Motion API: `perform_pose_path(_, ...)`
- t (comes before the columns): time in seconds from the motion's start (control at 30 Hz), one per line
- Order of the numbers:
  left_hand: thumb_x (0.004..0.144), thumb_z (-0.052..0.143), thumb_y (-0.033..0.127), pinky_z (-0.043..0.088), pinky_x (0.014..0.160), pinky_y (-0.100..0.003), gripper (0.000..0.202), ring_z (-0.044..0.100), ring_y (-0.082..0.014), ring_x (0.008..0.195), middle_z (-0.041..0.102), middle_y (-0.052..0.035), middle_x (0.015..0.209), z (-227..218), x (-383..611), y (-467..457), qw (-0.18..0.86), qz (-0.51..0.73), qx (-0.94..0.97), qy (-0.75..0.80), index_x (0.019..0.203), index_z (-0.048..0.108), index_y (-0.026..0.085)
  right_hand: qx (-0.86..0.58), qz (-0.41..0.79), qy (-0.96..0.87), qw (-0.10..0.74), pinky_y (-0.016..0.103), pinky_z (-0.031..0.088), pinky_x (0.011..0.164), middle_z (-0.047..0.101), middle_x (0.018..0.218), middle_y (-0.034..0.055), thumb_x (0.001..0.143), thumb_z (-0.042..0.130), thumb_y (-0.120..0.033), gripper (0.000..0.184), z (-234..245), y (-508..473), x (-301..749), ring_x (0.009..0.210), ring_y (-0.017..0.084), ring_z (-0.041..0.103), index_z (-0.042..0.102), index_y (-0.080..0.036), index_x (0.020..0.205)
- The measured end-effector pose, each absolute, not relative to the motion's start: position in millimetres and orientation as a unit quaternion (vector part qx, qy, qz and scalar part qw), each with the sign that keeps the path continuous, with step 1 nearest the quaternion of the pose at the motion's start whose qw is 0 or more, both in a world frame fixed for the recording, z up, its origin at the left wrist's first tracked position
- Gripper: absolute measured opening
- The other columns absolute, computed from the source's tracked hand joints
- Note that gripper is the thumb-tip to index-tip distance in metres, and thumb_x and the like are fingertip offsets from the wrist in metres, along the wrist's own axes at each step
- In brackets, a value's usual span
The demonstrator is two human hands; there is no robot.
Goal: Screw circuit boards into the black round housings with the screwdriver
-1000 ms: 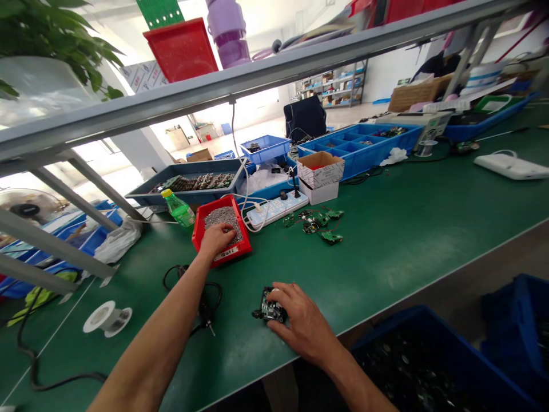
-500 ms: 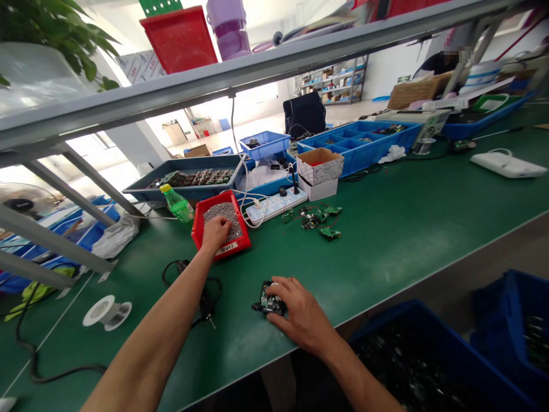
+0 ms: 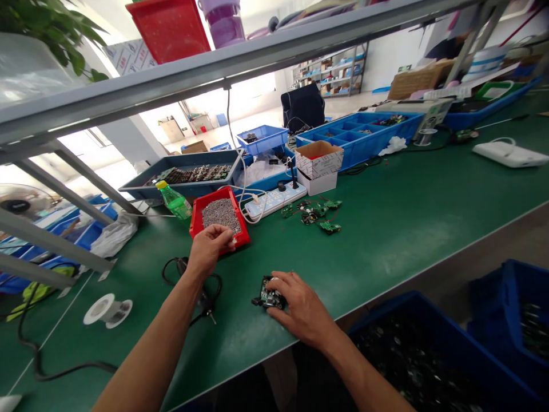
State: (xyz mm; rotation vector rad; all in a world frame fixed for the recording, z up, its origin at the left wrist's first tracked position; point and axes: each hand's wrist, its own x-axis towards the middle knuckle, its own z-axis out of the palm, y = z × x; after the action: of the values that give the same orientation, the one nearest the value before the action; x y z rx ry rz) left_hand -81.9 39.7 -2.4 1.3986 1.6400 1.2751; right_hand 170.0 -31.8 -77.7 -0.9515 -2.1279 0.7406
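My left hand (image 3: 210, 247) hovers over the near edge of a red bin (image 3: 244, 235), its thumb and fingers pinched together. Whatever the pinch holds is too small to make out. Inside the bin lies a heap of small grey metal screws (image 3: 221, 214). Closer to me, my right hand (image 3: 299, 306) grips a small circuit board assembly (image 3: 269, 294) with black parts, resting on the green table. Its fingers cover the assembly's right side. Between my left forearm and the assembly lies a black corded tool (image 3: 206, 303), partly hidden by the forearm.
Beyond the hands lie wired green circuit boards (image 3: 319, 214), a power strip (image 3: 275, 200), a small carton (image 3: 318, 166) and a green bottle (image 3: 174, 201). A solder spool (image 3: 108, 312) stands at left. Blue crates (image 3: 433, 343) sit below the table's right edge. A shelf beam (image 3: 180, 66) crosses overhead.
My left hand has come out of the screws and moved toward me, over the bin's near rim, with fingers pinched. My right hand stays on the circuit board assembly.
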Motion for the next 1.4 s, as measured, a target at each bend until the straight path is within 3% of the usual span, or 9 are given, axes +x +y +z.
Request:
perform_pose_path(0.2,0.072,0.079,0.033,0.054,0.064,-0.025,0.03,0.065,-0.0126,0.063,0.068,-0.0039,0.076,-22.3,-69.5,-10.2,0.566,0.365,0.481,0.561,0.09,0.067,0.012,-0.367,0.285,-0.818,0.339,0.049,0.038,0.108,0.059,0.126,0.0073,0.077,0.075,-0.019,0.038,-76.5,-31.7,169.7,0.114,0.025,0.056,0.06,-0.025,0.111)
perform_pose_path(0.37,0.073,0.078,0.03,0.053,0.061,-0.026,0.028,0.062,-0.0117,0.06,0.066,-0.002,0.075,-32.2,-61.0,-18.2,0.623,0.297,0.498,0.525,0.089,0.063,0.012,-0.372,0.279,-0.818,0.337,0.051,0.037,0.109,0.058,0.128,0.0076,0.077,0.076,-0.019,0.041,-79.0,-32.3,169.3,0.115,0.026,0.056,0.059,-0.025,0.114)
perform_pose_path(0.57,0.077,0.073,0.031,0.048,0.059,-0.024,0.022,0.055,-0.0098,0.058,0.062,-0.002,0.073,-32.5,-54.9,-18.0,0.609,0.237,0.545,0.526,0.084,0.067,0.011,-0.368,0.283,-0.815,0.348,0.054,0.036,0.11,0.061,0.125,0.0087,0.077,0.075,-0.02,0.054,-81.7,-31.1,168.1,0.118,0.027,0.056,0.052,-0.024,0.126)
perform_pose_path(1.03,0.079,0.069,0.035,0.047,0.061,-0.026,0.023,0.054,-0.0115,0.06,0.059,-0.001,0.072,-33.3,-46.9,-18.5,0.572,0.226,0.572,0.543,0.083,0.064,0.013,-0.371,0.287,-0.812,0.347,0.053,0.038,0.109,0.061,0.126,0.0085,0.076,0.074,-0.02,0.053,-81.6,-30.9,168.1,0.118,0.027,0.056,0.052,-0.024,0.124)
perform_pose_path(1.4,0.076,0.068,0.033,0.052,0.058,-0.025,0.018,0.057,-0.0136,0.064,0.062,-0.0018,0.075,-17.5,-38.7,-14.4,0.537,0.143,0.607,0.568,0.08,0.063,0.016,-0.369,0.285,-0.813,0.35,0.053,0.04,0.107,0.06,0.125,0.0085,0.076,0.074,-0.018,0.053,-79.4,-31.8,168.2,0.115,0.028,0.055,0.052,-0.024,0.123)
